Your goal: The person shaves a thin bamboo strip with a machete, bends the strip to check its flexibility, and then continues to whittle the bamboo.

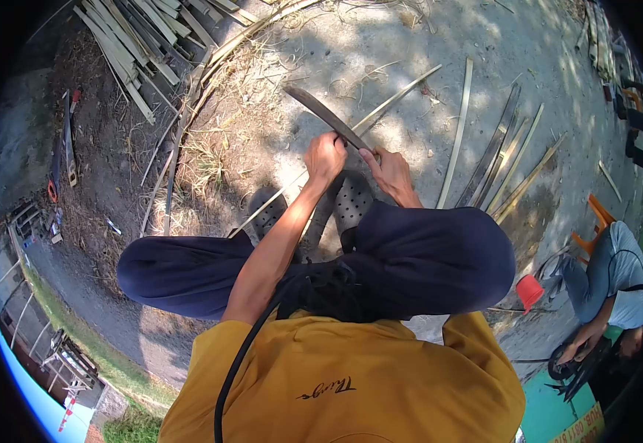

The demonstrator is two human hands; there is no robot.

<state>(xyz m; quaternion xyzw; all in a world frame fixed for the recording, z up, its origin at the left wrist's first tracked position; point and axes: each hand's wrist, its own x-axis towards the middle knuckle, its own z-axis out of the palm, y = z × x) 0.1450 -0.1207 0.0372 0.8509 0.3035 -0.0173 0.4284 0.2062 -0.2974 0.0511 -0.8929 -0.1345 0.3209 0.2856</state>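
Observation:
My left hand (325,159) is closed around a long, thin bamboo strip (399,96). The strip slants from the upper right, passes under the knife and runs down by my left shoe (268,210). In my right hand (393,174) is a large dark-bladed knife (321,111), its blade pointing to the upper left. The blade lies across the strip, close to the fingers of my left hand. My right thumb presses near the base of the blade, and the handle is hidden in the hand. Both hands are above my shoes, between my bent knees.
Bamboo strips (458,133) lie on the ground ahead and to the right. A pile of split bamboo (133,44) is at the upper left, with saws (69,140) below it. At the right, a seated person (620,273) works near a red bucket (529,292).

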